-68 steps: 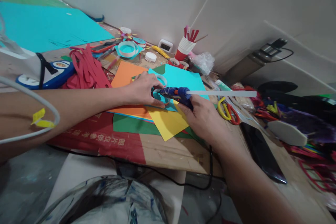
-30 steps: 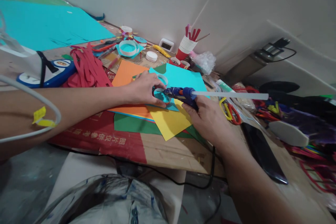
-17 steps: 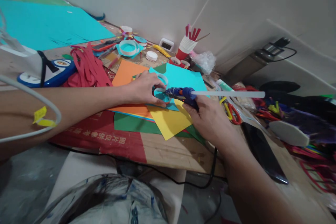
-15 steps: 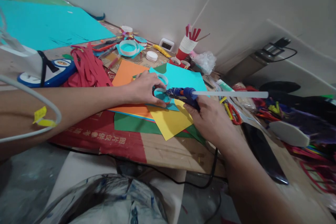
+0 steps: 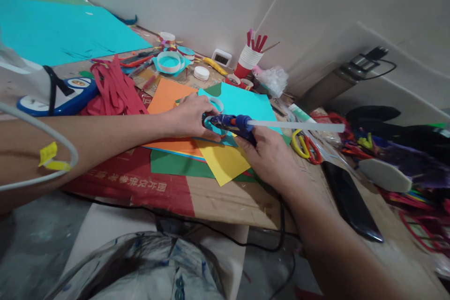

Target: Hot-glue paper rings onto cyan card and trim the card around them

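Note:
My right hand (image 5: 269,152) is closed around the handle of a blue hot glue gun (image 5: 239,124). A long whitish glue stick (image 5: 298,125) sticks out of its back end to the right. The gun's nozzle is at the near white paper ring, inside or just over its rim; I cannot tell which. My left hand (image 5: 190,115) grips that ring between thumb and fingers, and much of it is hidden. A second white paper ring (image 5: 218,103) stands just behind. Both are on light-blue paper (image 5: 249,103), with orange paper (image 5: 170,96) and yellow paper (image 5: 225,161) around.
Red strips (image 5: 114,86) lie left of my forearm. Behind are a paper-ring piece (image 5: 169,62), a white lid (image 5: 201,73) and a stack of cups (image 5: 249,60). To the right lie scissors (image 5: 312,150) and a black phone-like slab (image 5: 349,201). A cable (image 5: 281,225) hangs over the table's front edge.
My right hand has moved left with the glue gun, bringing the nozzle further over the near paper ring. My left hand stays on the ring. The whole view has shifted slightly.

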Motion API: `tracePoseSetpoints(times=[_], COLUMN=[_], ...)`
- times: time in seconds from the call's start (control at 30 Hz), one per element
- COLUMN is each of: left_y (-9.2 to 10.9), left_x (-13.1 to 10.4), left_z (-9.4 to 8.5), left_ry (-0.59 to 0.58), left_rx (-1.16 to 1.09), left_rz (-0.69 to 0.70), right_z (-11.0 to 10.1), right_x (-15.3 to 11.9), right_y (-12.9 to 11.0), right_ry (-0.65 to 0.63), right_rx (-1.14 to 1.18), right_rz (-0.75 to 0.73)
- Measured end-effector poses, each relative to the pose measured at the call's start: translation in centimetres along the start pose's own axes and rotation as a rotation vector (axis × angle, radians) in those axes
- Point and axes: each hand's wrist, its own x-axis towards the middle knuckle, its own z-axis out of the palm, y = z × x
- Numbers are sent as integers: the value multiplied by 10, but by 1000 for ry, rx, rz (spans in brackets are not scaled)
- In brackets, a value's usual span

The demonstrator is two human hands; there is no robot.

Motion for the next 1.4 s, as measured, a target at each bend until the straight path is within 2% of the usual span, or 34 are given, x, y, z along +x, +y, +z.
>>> tracePoseSetpoints(times=[0.13,0.6,0.83,1.13,1.4], left_y=[2,4,2,1,1], left_x=[0,-1,0,-1,0], left_z=[0,-1,1,2,1], left_ry=[-22,-18,-33,-23,-18], left_rx=[66,52,52,67,51], left_rz=[-25,-46,-57,-39,-45], right_z=[2,-8,-7,-10,-2], right_x=[1,-6,-4,-6,0], right_y=[5,9,3,8,1], right_ry=[15,65,10,44,39], right_rx=[-3,-114,-72,-127,-28], right_rz=[2,-9,-59,-23,-140])
